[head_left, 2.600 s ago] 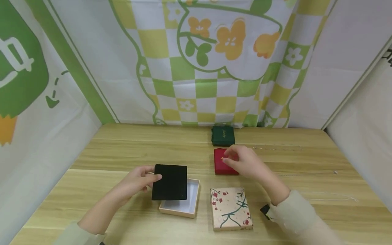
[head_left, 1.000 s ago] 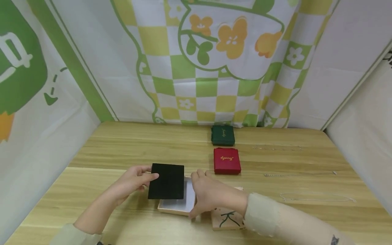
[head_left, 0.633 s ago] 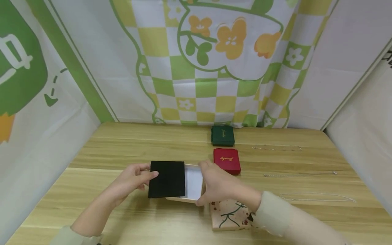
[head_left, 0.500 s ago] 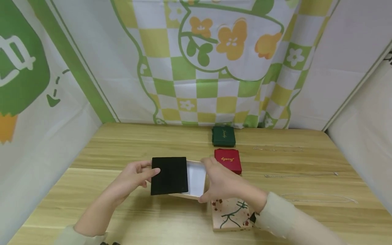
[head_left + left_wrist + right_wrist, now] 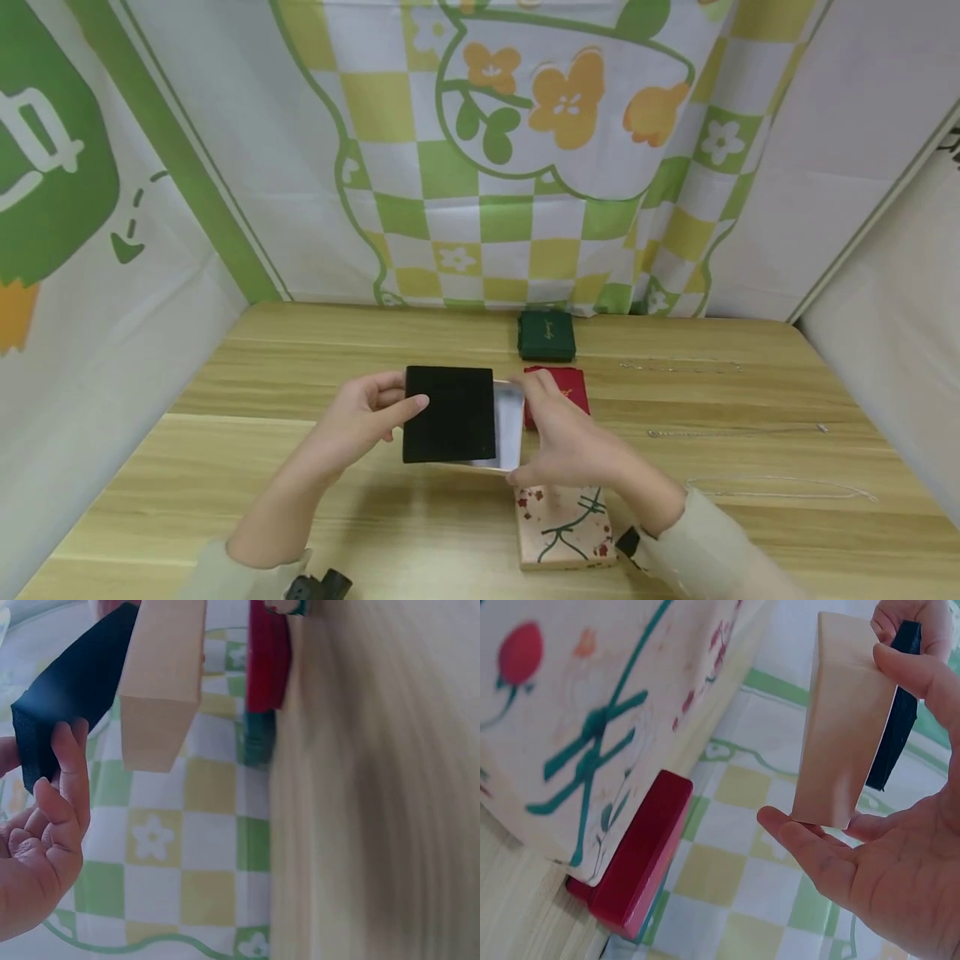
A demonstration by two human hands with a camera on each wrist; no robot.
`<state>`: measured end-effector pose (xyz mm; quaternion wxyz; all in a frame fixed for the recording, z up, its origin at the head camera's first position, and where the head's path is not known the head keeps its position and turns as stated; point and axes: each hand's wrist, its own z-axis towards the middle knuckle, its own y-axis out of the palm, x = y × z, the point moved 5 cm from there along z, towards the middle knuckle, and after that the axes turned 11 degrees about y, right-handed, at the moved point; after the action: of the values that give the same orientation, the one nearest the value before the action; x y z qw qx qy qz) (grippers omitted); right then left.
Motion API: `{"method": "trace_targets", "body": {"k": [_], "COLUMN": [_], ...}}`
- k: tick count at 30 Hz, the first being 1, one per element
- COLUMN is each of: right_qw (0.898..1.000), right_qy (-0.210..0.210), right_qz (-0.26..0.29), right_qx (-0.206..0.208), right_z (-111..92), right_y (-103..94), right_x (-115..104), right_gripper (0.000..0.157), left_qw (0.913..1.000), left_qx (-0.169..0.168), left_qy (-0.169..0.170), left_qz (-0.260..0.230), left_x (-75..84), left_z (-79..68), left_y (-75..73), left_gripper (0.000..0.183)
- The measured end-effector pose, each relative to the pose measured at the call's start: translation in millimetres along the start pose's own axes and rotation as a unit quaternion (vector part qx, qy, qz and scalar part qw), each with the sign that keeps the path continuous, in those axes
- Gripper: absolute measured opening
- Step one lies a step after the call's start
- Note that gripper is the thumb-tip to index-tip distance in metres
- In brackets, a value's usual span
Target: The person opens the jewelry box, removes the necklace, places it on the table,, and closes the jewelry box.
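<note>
My left hand (image 5: 369, 421) pinches a black square pad (image 5: 450, 414) by its left edge, thumb on top. Just below the pad, overlapped by it in the head view, is a shallow cream box base (image 5: 510, 425) with a white inside. My right hand (image 5: 566, 437) grips this base by its right side, fingers at the far corner and thumb at the near one. Both wrist views show the base (image 5: 844, 720) raised off the table, with the pad (image 5: 75, 679) apart from it and slightly tilted. Most of the base's inside is hidden under the pad.
A flowered box lid (image 5: 562, 529) lies in front of my right forearm. Behind stand a red jewelry box (image 5: 573, 387), partly covered by my right hand, and a green box (image 5: 547, 335). Several thin chains, including a silver necklace (image 5: 780, 479), lie spread on the right.
My right hand has left the red box, taken hold of the base and lifted it from the table. Both hands have shifted right and farther back, carrying pad and base together.
</note>
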<state>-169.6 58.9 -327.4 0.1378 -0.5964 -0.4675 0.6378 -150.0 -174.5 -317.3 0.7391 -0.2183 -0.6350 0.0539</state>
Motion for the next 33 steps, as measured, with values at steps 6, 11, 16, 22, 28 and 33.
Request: {"method": "trace_targets", "body": {"k": [6,11,16,22,28,33], "right_qw": [0.999,0.999,0.999,0.999,0.998,0.996], "right_qy": [-0.027,-0.023,-0.013,-0.015,-0.002,-0.003], "right_qz": [0.006,0.015,0.027,0.040,0.058,0.084], "right_qx": [0.023,0.022,0.016,0.018,0.006,-0.010], "right_z": [-5,-7,-10,-12,-15,-16], "right_y": [-9.4,-10.1,-7.2,-6.8,-5.9,-5.1], "right_x": [3,6,9,11,11,12], "right_gripper": [0.106,0.108,0.111,0.113,0.113,0.112], "left_qw": [0.9997,0.9993,0.9977,0.9962,0.9949,0.9938], "left_qx": [-0.011,-0.019,-0.038,-0.055,-0.068,-0.071], "left_qy": [0.010,0.009,0.011,0.022,0.052,0.059], "left_qz": [0.017,0.032,0.056,0.063,0.054,0.061], "left_x": [11.3,18.2,24.6,30.3,35.3,37.4], "left_z": [4.5,7.8,9.9,16.9,18.9,18.7], "left_y": [8.2,12.1,14.5,20.4,28.2,30.3], "left_gripper": [0.037,0.033,0.036,0.026,0.034,0.034]}}
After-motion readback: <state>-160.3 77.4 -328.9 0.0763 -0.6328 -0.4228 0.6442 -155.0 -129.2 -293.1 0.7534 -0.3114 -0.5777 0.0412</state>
